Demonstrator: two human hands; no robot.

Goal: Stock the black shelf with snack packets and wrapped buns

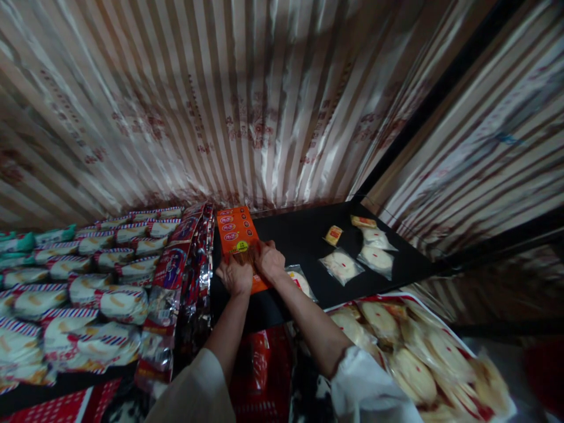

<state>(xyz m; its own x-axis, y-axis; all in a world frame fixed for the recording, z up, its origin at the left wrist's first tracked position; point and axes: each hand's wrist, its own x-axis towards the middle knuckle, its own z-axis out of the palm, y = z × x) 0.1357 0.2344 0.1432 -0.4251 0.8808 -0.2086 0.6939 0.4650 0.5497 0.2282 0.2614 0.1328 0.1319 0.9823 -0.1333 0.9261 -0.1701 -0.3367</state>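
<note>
An orange snack packet (234, 226) with a printed front and a yellow round mark lies on the black shelf (291, 232), its far end near the striped curtain. My left hand (237, 276) is on its near left part, fingers curled in on it. From the right, my right hand (269, 261) grips the packet's edge with bent fingers. Some of the packet's near end is hidden beneath both hands. Just right of my right wrist is a clear-wrapped round white pastry (300, 283), partly covered by the forearm. To the left stands a row of shiny red packets (194, 252).
Wrapped breads with striped edges (94, 270) fill the left side. More wrapped round pastries (341, 266) and a small yellow packet (333, 235) lie on the right. A box of wrapped pastries (405, 352) stands at front right, and a red basket (259, 376) below. A striped curtain (264, 117) hangs behind.
</note>
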